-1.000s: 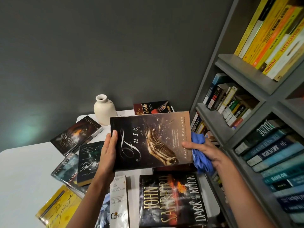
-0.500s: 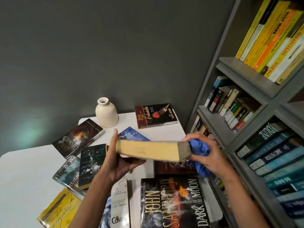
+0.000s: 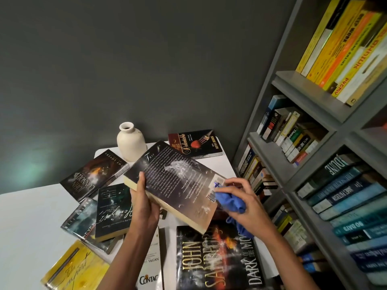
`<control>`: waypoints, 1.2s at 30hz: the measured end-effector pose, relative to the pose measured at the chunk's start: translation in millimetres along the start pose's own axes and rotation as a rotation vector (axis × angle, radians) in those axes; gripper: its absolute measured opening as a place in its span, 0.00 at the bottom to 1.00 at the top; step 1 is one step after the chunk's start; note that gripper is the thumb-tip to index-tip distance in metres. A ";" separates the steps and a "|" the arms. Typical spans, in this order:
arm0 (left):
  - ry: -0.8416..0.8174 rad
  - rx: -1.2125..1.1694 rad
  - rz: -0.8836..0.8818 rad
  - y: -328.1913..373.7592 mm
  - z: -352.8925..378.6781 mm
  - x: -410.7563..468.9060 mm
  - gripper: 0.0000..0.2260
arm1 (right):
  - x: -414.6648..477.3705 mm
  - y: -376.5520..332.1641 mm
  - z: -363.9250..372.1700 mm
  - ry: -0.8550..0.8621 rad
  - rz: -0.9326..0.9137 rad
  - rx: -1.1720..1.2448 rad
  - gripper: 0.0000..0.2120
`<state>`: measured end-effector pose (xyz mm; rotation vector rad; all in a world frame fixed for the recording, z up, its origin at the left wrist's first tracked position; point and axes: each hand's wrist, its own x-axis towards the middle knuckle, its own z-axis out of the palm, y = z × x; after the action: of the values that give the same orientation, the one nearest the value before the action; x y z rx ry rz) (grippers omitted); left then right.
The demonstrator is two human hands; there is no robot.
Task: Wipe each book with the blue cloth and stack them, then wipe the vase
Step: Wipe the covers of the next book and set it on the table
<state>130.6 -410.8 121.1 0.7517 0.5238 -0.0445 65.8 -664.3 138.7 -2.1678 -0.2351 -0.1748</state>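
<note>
Vase (image 3: 130,143) far, upright, untouched. L hand (image 3: 144,206) grips Fuse bk (image 3: 173,176) mid-air, long axis far-left to near-right. R hand (image 3: 246,194) pinches bunched blue cloth (image 3: 229,200) on bk's right end; wipe likely goes far-left.

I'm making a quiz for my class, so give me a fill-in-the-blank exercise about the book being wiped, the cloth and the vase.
The left hand holds the Fuse book with its ____ cover facing up.
The right hand presses a ____ cloth against that cover.
The cream vase stands on the ____ table.
Missing words: back, blue, white.
</note>
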 end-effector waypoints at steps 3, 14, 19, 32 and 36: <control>0.036 -0.007 0.048 2.9 0.7 1.2 0.42 | 3.3 -0.4 -7.6 0.140 0.142 0.128 0.26; 0.045 -0.070 0.117 -2.1 20.6 9.1 0.34 | 23.9 -30.1 37.1 0.202 0.072 -0.381 0.21; 0.077 -0.076 0.106 -1.4 27.0 13.6 0.25 | -10.4 -47.9 66.8 0.061 -0.172 -0.293 0.11; 0.024 -0.059 0.045 -5.6 21.0 23.3 0.37 | -14.4 -48.4 69.1 0.076 -0.258 -0.343 0.10; -0.068 -0.068 0.051 -3.0 17.1 22.4 0.28 | 28.8 -23.8 31.8 0.325 -0.041 -0.447 0.10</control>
<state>156.9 -421.1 119.1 0.6940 0.4391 -0.0050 89.4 -621.8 145.7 -2.5300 -0.0544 -0.6494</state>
